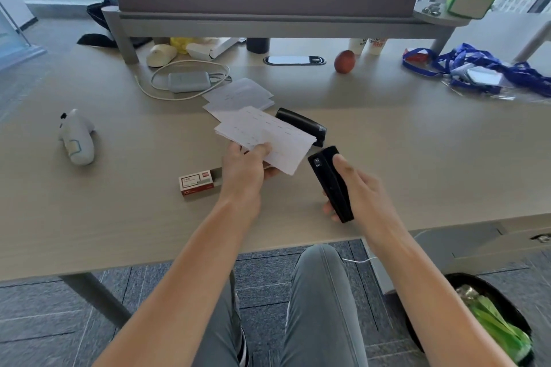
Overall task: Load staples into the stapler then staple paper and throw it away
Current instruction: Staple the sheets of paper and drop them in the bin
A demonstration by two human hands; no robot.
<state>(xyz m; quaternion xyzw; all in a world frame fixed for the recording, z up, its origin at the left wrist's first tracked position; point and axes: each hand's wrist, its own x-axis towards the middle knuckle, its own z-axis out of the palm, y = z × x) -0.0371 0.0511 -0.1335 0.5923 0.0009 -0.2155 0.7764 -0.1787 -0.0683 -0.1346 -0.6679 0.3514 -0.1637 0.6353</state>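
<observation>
My left hand (246,168) holds a small stack of white paper slips (265,135) above the desk, thumb on top. In my right hand (356,191) is a black stapler (329,185), gripped around its body, its front end pointing toward the paper's right edge and a little short of it. A red and white staple box (196,185) lies on the desk left of my left wrist, its tray slid partly out. More white paper slips (238,95) lie farther back on the desk.
A second black stapler-like object (302,125) lies behind the held paper. A white controller (76,137) sits at the left, a charger with cable (187,81) and an apple (345,61) farther back, blue lanyards (477,68) at right. A black bin (495,319) stands on the floor, lower right.
</observation>
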